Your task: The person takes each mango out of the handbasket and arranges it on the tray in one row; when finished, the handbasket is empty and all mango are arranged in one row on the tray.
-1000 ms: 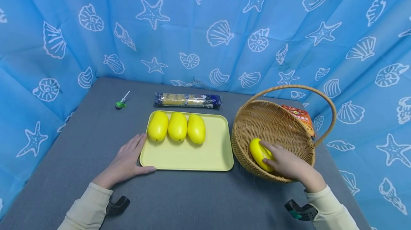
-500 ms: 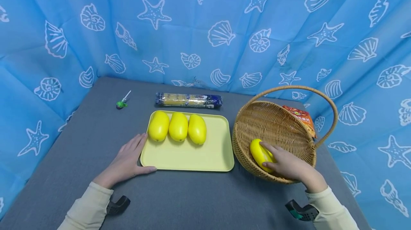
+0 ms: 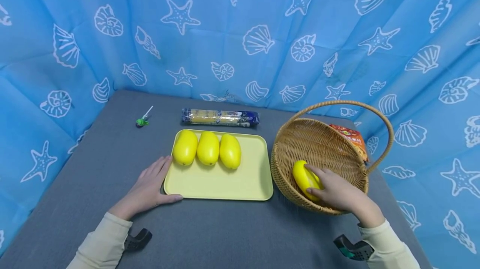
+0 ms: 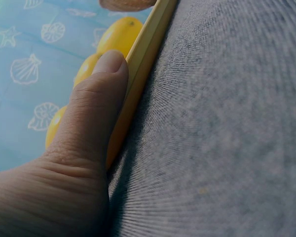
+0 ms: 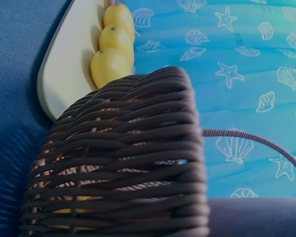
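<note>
Inside the wicker basket (image 3: 318,135), my right hand (image 3: 335,189) grips a yellow mango (image 3: 304,177), thumb on the near side and fingers over the top. In the right wrist view the basket's woven wall (image 5: 123,143) hides most of that hand, and a bit of yellow shows through the weave. My left hand (image 3: 148,185) rests at the near left corner of the pale yellow tray (image 3: 217,187), fingers along its left edge. In the left wrist view the thumb (image 4: 96,103) lies against the tray's rim. Three yellow mangoes (image 3: 208,148) lie in a row on the tray.
Behind the tray lies a long clear-and-blue food packet (image 3: 220,117). A green-wrapped lollipop (image 3: 141,121) is at the back left. An orange-red snack bag (image 3: 351,139) sits partly behind the basket, whose tall handle (image 3: 339,102) arches over it. A blue shell-patterned curtain (image 3: 240,31) surrounds the grey table.
My right hand and the mango it holds have shifted only slightly inside the basket. The left hand, the tray and its mangoes stay as they were.
</note>
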### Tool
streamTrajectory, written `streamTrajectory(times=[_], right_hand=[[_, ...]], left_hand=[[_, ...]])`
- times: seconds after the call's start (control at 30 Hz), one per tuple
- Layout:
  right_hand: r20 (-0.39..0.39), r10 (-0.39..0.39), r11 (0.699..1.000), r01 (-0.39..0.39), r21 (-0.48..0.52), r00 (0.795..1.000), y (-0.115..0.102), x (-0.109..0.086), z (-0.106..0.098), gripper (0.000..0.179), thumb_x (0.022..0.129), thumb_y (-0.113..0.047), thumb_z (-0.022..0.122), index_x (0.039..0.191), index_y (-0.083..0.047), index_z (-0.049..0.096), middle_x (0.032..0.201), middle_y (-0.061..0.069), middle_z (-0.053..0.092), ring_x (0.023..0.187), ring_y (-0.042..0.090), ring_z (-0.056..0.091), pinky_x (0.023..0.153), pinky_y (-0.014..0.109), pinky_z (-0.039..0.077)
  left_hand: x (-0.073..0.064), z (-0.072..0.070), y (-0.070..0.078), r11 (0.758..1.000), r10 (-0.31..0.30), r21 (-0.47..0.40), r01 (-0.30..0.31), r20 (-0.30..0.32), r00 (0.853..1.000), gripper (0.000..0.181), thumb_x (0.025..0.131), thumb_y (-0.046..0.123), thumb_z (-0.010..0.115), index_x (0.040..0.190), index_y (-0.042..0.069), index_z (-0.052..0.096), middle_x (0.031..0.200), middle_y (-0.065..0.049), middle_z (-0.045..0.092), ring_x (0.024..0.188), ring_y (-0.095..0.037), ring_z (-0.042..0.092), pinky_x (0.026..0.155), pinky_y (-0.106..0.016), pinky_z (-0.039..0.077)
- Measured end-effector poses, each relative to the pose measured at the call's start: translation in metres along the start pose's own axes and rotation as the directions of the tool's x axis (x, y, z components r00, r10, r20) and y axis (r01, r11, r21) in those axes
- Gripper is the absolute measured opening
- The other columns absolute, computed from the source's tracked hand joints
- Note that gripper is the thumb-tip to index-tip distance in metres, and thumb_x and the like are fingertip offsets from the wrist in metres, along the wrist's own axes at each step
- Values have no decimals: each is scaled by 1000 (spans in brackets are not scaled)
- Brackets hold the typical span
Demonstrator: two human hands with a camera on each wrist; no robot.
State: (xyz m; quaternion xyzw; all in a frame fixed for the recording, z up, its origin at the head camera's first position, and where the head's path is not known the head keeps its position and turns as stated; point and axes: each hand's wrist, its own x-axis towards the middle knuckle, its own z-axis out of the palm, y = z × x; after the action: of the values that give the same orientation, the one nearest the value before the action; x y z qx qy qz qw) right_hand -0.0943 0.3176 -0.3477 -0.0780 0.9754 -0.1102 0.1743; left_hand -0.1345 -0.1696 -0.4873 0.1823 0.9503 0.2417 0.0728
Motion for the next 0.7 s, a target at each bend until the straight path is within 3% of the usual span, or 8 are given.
streamTrajectory(times=[0.27,0.7], right_hand=[[-101,-56,998,52,-41,993,-8,-4,-11,70,87,-30,70,145,-7,39,103,14,57,73,16,47,60,29,38],[-221,-80,994,62,-89,972,-26,-16,-26,70,84,-31,72,144,-10,42,119,27,55,77,20,53,58,31,43]], left_hand=[[0,0,-1,1000,0,4,0,-3,1000,123,70,81,57,154,6,6,159,-20,12,144,-40,12,111,-61,15],[0,1,0,1000,12,21,-11,-14,1000,123,71,80,58,154,5,8,158,-22,14,143,-42,14,110,-62,16]])
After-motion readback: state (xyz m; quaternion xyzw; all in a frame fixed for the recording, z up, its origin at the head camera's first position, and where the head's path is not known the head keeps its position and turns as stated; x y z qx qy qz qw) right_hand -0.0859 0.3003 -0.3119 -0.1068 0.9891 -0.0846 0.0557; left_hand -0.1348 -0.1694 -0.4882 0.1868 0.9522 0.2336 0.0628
